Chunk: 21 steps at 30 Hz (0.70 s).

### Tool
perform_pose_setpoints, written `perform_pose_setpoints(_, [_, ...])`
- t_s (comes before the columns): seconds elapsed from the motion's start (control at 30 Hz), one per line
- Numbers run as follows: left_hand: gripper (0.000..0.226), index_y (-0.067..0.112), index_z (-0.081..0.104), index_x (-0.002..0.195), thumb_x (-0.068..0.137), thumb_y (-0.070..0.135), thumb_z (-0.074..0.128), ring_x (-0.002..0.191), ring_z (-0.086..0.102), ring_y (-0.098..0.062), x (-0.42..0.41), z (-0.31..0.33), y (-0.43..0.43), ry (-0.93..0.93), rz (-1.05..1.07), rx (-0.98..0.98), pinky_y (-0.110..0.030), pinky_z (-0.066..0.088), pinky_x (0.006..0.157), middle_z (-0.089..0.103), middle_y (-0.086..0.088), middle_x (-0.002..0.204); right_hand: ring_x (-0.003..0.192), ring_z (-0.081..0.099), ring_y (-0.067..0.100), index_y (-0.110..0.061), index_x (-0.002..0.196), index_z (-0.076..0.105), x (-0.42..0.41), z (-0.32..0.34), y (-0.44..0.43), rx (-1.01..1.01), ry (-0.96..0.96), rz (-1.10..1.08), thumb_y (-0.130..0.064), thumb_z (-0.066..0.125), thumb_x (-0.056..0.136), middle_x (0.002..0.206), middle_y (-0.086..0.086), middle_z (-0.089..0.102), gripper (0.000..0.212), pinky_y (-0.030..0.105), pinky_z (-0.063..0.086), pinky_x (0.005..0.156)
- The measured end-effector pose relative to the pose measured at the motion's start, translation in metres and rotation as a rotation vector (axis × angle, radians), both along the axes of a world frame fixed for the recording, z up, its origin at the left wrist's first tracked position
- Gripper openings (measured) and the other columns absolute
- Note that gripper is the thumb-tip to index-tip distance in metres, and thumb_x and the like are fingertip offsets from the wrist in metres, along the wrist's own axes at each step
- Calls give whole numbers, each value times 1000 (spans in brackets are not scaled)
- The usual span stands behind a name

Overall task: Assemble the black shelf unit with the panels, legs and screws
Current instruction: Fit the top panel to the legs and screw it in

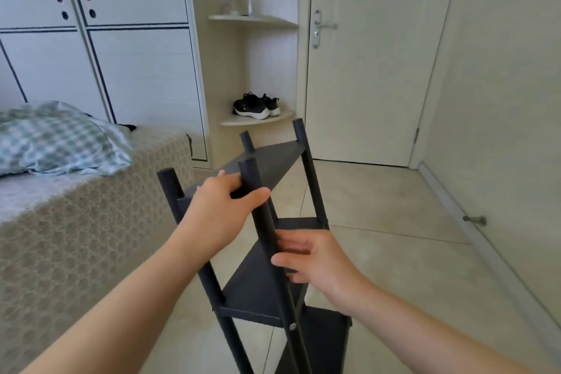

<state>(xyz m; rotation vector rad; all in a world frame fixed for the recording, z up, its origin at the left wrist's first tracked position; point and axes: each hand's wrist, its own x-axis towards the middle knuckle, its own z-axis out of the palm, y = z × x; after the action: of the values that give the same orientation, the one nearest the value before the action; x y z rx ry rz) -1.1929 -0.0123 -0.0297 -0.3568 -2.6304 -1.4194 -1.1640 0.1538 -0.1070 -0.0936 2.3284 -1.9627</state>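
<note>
The black shelf unit [267,291] leans tilted away from me above the tiled floor, with three panels joined to round black legs. My left hand [221,206] grips the edge of the top panel [273,161], thumb against a leg [261,206]. My right hand [315,258] holds the edge of the middle panel, fingers curled over it beside the same leg. A silver screw head [292,326] shows on a leg at the lower panel [321,340].
A bed [76,215] with a checked pillow [54,140] stands to the left. White wardrobe doors [100,39] fill the back left. A corner shelf holds black shoes [256,106]. A shut door [373,64] is ahead, a wall on the right.
</note>
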Motion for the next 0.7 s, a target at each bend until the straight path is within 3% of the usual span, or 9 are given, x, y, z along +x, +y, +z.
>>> perform_pose_setpoints(0.07, [11,38,66,85,95,35,63,139,43,-30,15,-4,8,58,-25,20,-61,26,117,62,24,93,97,71,10,-22,114,71,13,-3,3,-39,9,-28,-2,67,88,100,-6,76,33,35,58,88])
perform_pose_setpoints(0.13, [9,40,69,94,95,32,63,132,51,-17,25,-13,13,125,-43,51,-55,31,116,69,20,105,96,71,9,-21,115,71,21,-7,4,-51,4,-57,-3,69,87,100,-7,76,34,33,58,88])
perform_pose_setpoints(0.2, [18,39,71,103,94,24,66,112,60,4,33,-20,16,180,-37,108,-37,40,113,71,27,103,95,71,7,-22,114,71,28,-11,4,-64,-17,-72,-4,70,86,100,-8,76,33,31,58,86])
perform_pose_setpoints(0.27, [27,26,72,115,91,14,69,99,61,14,43,-22,17,217,-20,158,-8,45,92,71,30,97,94,72,8,-22,112,71,33,-14,3,-79,-27,-61,-4,71,86,99,-8,76,31,28,59,82])
perform_pose_setpoints(0.3, [30,22,72,118,90,12,70,98,61,14,48,-23,16,220,-18,171,-2,44,84,72,27,98,93,72,8,-22,110,72,35,-15,2,-92,-30,-53,-3,70,86,97,-7,76,31,25,59,79])
perform_pose_setpoints(0.37, [33,21,71,120,89,12,71,101,62,13,52,-25,15,238,-24,168,-3,44,88,73,21,105,92,72,7,-22,108,72,37,-17,0,-101,-31,-45,-3,69,87,96,-8,76,29,21,58,75])
perform_pose_setpoints(0.47, [31,24,72,116,88,12,72,101,63,12,55,-27,13,246,-25,190,-4,46,87,74,21,103,97,70,5,-26,110,71,40,-19,-3,-69,-15,-39,-8,67,89,100,-11,75,28,23,57,83])
perform_pose_setpoints(0.6, [27,28,72,103,85,8,75,80,66,7,53,-26,8,198,-31,256,-21,50,85,75,23,96,103,67,2,-31,113,69,43,-20,-3,1,5,7,-9,64,92,105,-13,74,31,29,54,95])
perform_pose_setpoints(0.7, [29,28,72,102,84,6,76,85,68,4,50,-25,4,173,-46,278,-32,51,95,76,19,96,106,65,1,-35,115,68,40,-20,-1,55,13,29,-11,65,92,106,-18,73,34,34,49,103])
